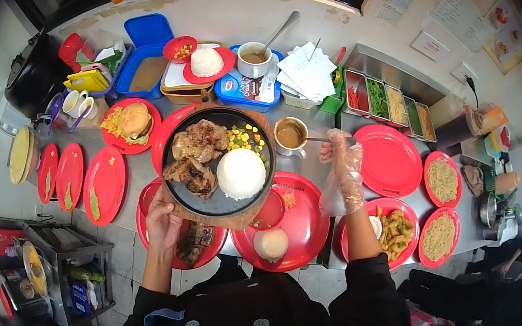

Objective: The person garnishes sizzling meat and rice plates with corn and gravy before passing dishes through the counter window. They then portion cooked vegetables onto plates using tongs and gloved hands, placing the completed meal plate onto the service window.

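My left hand, bare, is closed on the lower left edge of a wooden board. On the board sits a round black sizzling plate with browned grilled meat, a mound of white rice and mixed corn and vegetables. My right hand, in a clear plastic glove, pinches the handle of a spoon. The spoon's other end reaches into a white mug of brown gravy, just right of the board; its bowl is hidden.
Below the board lie red plates, one with rice. Left stand a burger plate and several red oval plates. Right are a bare red plate, a fried-food plate and noodle plates. Vegetable trays line the back.
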Demonstrator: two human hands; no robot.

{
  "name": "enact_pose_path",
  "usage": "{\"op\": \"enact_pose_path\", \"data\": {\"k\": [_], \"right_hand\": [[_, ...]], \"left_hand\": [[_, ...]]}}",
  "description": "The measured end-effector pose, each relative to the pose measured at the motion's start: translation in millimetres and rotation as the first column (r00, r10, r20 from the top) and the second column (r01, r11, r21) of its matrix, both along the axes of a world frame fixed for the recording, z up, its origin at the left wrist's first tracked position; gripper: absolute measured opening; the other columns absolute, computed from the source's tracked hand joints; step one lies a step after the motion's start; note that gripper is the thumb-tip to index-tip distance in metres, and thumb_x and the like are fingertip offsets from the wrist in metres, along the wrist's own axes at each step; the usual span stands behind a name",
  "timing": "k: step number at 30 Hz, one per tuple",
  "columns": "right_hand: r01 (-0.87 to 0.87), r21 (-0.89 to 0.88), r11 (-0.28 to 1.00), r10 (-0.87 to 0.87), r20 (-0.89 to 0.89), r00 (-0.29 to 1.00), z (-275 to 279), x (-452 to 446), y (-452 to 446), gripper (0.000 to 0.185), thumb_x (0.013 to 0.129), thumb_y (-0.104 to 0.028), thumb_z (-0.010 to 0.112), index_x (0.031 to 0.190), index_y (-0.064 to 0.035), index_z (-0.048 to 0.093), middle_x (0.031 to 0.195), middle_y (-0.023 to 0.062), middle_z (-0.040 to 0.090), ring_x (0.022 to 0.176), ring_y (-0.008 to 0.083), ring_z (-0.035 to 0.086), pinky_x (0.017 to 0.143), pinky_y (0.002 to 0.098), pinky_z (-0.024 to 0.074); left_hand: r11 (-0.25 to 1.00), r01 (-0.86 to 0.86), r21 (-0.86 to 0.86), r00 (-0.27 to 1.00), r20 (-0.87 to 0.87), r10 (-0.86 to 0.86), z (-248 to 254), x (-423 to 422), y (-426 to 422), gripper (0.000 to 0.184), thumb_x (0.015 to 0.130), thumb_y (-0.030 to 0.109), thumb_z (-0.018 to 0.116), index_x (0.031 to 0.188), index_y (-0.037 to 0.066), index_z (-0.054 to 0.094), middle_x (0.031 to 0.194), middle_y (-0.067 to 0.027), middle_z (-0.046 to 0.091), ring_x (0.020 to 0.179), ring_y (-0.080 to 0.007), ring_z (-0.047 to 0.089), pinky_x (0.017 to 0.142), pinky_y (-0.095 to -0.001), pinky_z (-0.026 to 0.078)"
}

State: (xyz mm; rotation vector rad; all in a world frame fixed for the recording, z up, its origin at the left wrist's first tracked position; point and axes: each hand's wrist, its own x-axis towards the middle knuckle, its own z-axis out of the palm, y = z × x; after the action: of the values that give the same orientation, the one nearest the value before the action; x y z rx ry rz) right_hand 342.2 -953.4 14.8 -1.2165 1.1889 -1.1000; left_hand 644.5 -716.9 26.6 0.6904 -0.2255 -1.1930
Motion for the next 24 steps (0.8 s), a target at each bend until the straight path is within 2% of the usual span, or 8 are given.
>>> {"op": "enact_pose_path", "data": {"k": [2, 3, 5, 8, 12, 17, 23, 24], "right_hand": [[0.128, 0.077, 0.989, -0.141, 0.205, 0.968, -11, -9, -4, 0.029, 0.086, -0.022, 0.057, 0.096, 0.0052, 0.055, 0.069, 0.0153, 0.061, 0.052, 0.018, 0.059, 0.044, 0.0257, 0.0475], [0.13, 0.076, 0.989, -0.143, 0.206, 0.968, -14, -13, -4, 0.029, 0.086, -0.022, 0.057, 0.096, 0.0052, 0.055, 0.069, 0.0153, 0.061, 0.052, 0.018, 0.059, 0.044, 0.0257, 0.0475], [0.148, 0.074, 0.986, -0.165, 0.351, 0.922, -18, -20, -1, 0.03, 0.086, -0.022, 0.058, 0.093, 0.0067, 0.053, 0.067, 0.0163, 0.059, 0.052, 0.0192, 0.058, 0.043, 0.0259, 0.0476], [0.157, 0.188, 0.97, -0.224, 0.421, 0.879, -19, -26, -1, 0.029, 0.086, -0.021, 0.057, 0.091, 0.0064, 0.053, 0.066, 0.0148, 0.057, 0.052, 0.0194, 0.057, 0.043, 0.0261, 0.0473], [0.137, 0.227, 0.964, -0.238, 0.514, 0.824, -23, -30, 3, 0.028, 0.086, -0.021, 0.057, 0.09, 0.0062, 0.052, 0.065, 0.0137, 0.055, 0.051, 0.0183, 0.055, 0.044, 0.0251, 0.0452], [0.142, 0.183, 0.973, -0.218, 0.512, 0.831, -12, -32, 5, 0.029, 0.086, -0.023, 0.057, 0.091, 0.0053, 0.052, 0.065, 0.0127, 0.055, 0.052, 0.0171, 0.054, 0.045, 0.0251, 0.0448], [0.062, 0.062, 0.996, -0.082, 0.415, 0.906, 94, -23, -6, 0.027, 0.086, -0.02, 0.056, 0.091, 0.0061, 0.055, 0.066, 0.0114, 0.058, 0.052, 0.0151, 0.054, 0.047, 0.0241, 0.0447], [-0.005, 0.034, 0.999, -0.008, 0.374, 0.927, 109, -15, -7, 0.026, 0.087, -0.02, 0.053, 0.091, 0.0053, 0.055, 0.067, 0.0097, 0.058, 0.053, 0.0134, 0.053, 0.047, 0.0228, 0.043]], "left_hand": [[1.0, 0.0, -0.004, 1.0, -0.004, 0.0, 1, 1, 1, 0.06, 0.071, -0.003, 0.049, 0.129, -0.005, 0.035, 0.123, -0.0167, 0.049, 0.112, -0.0273, 0.051, 0.098, -0.04, 0.04], [1.0, -0.007, -0.002, 1.0, -0.003, 0.007, 2, 2, 2, 0.06, 0.071, -0.004, 0.048, 0.129, -0.004, 0.035, 0.123, -0.0166, 0.049, 0.112, -0.0273, 0.051, 0.098, -0.04, 0.04], [1.0, -0.013, 0.0, 1.0, -0.001, 0.013, 2, 4, 4, 0.06, 0.071, -0.004, 0.048, 0.129, -0.004, 0.035, 0.123, -0.0164, 0.049, 0.112, -0.0273, 0.051, 0.098, -0.04, 0.04], [1.0, -0.024, 0.006, 1.0, -0.001, 0.024, -3, 8, 9, 0.059, 0.071, -0.004, 0.048, 0.128, -0.004, 0.036, 0.123, -0.0163, 0.05, 0.113, -0.0273, 0.051, 0.098, -0.0404, 0.04], [0.999, -0.034, 0.003, 0.999, -0.006, 0.034, -1, 8, 8, 0.059, 0.07, -0.004, 0.048, 0.128, -0.004, 0.037, 0.123, -0.0159, 0.05, 0.113, -0.0272, 0.05, 0.098, -0.0407, 0.04], [1.0, -0.011, 0.023, 1.0, 0.024, 0.011, 4, 2, 0, 0.058, 0.071, -0.003, 0.05, 0.127, -0.003, 0.036, 0.121, -0.016, 0.05, 0.112, -0.0278, 0.051, 0.096, -0.0419, 0.042], [0.999, 0.032, -0.007, 0.999, -0.009, -0.032, 0, -9, -22, 0.055, 0.072, -0.006, 0.048, 0.125, -0.003, 0.037, 0.118, -0.016, 0.053, 0.106, -0.0281, 0.055, 0.093, -0.0422, 0.044], [0.999, 0.043, -0.021, 0.999, -0.026, -0.044, 1, -12, -26, 0.054, 0.072, -0.006, 0.048, 0.125, -0.003, 0.037, 0.118, -0.0164, 0.053, 0.105, -0.0284, 0.056, 0.092, -0.0423, 0.045]]}}
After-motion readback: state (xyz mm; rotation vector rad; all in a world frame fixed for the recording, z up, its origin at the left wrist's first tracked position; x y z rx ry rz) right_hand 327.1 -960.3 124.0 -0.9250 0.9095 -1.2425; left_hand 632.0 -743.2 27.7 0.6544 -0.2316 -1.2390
